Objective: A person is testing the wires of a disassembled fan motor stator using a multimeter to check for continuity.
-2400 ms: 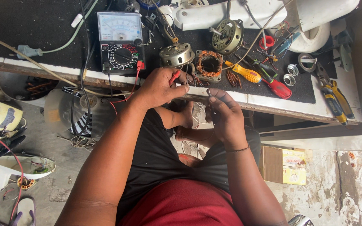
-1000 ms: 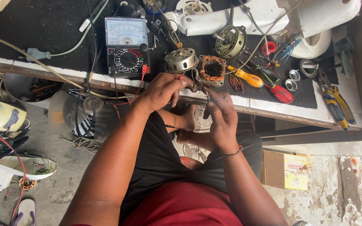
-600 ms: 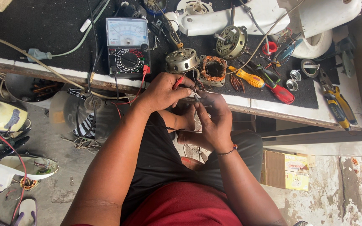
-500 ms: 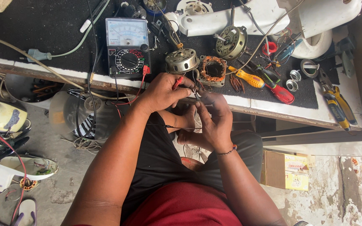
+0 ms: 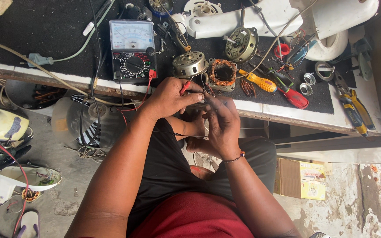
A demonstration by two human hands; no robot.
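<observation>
Two hands' grip (image 5: 201, 105) around red probe (image 5: 185, 87)

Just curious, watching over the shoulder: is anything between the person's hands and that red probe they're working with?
Nothing visible. The left hand already holds the red probe, and the right hand meets it at the bench edge.

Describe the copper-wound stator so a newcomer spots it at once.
On the black mat covering the workbench, look just beyond the person's left hand, right of the black dial multimeter. The square copper-wound stator sits between a round silver motor cap and a yellow-handled screwdriver; only it shows orange coils around a hole.
</observation>
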